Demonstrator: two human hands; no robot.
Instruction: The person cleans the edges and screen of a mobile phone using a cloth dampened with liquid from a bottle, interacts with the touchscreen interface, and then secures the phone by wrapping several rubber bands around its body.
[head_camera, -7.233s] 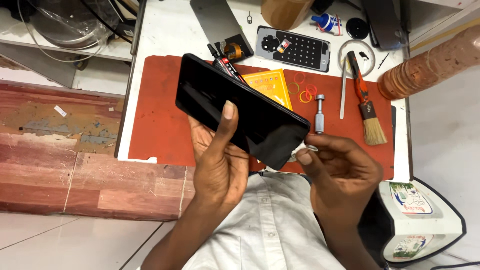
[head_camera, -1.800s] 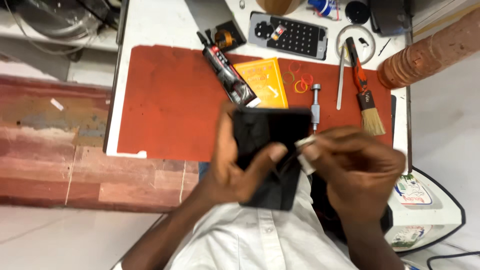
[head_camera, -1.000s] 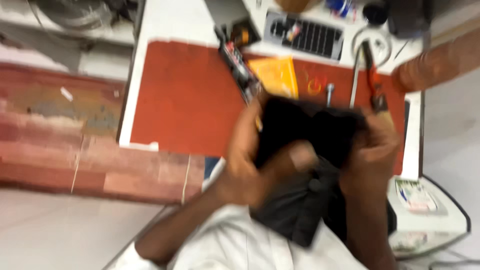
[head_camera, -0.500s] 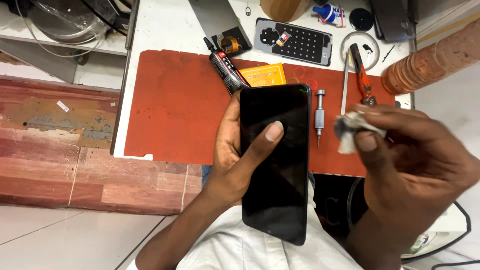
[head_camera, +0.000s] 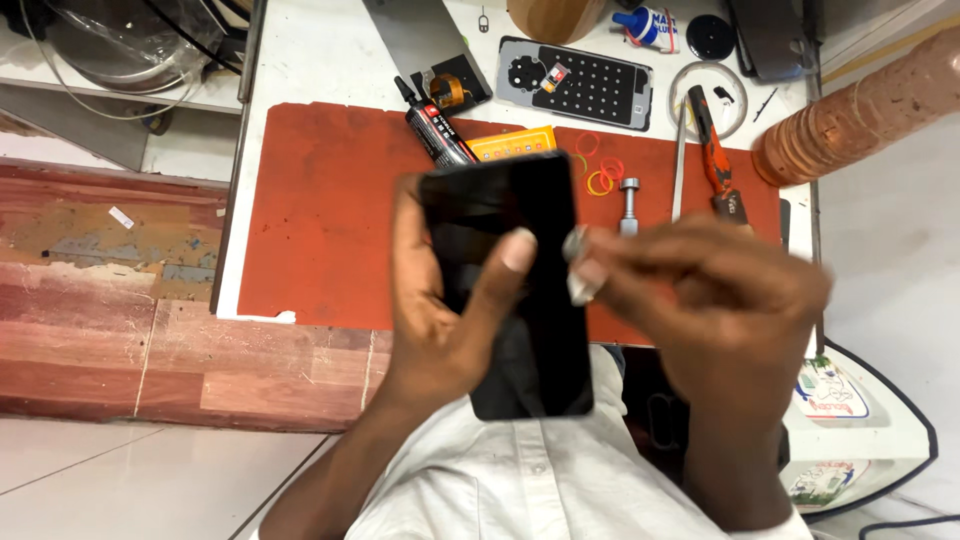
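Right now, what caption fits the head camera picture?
Left hand holds a black phone while right hand pinches a small pale piece above a red mat.

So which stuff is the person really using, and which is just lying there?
In use:
black phone, held in the left hand
small pale wad, pinched in the right hand at the phone's edge

Lying about:
black glue tube
rubber bands
grey back cover
orange-handled tool

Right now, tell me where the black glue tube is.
In the head view, the black glue tube lies at the red mat's top edge, just above the phone in the left hand.
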